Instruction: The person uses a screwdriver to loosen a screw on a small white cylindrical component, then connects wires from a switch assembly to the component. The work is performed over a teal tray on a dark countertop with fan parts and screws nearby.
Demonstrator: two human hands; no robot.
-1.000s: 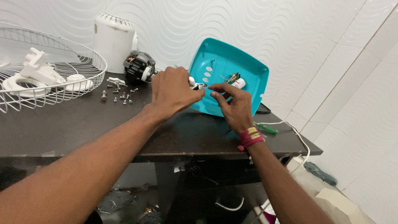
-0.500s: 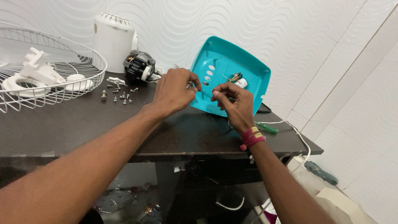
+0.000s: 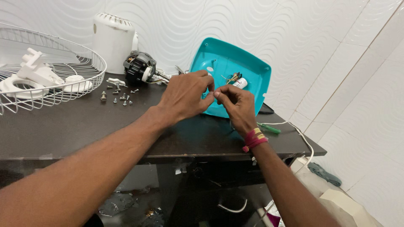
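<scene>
Teal plastic housing [image 3: 235, 69] leans against the tiled wall at the back of the dark table [image 3: 75, 126]; everything else is placed from it. Both hands have drawn back from its inner face and now meet just in front of its lower edge. A second ago they were pressed right up against the wiring; half a second ago slightly off it. Left hand [image 3: 185, 94] and right hand [image 3: 237, 105] have their fingertips pinched together and touching each other, closed on something too small to make out, possibly a thin wire. Wire bundle and small white cylinder [image 3: 240, 82] sit inside the housing, now uncovered. So the work has shifted from inside the housing to a fine piece held in front of it. Left of the housing: black motor [image 3: 139, 67], loose screws [image 3: 120, 94], wire fan guard [image 3: 63, 63]. Green-handled screwdriver [image 3: 269, 128] lies to the housing's lower right.
</scene>
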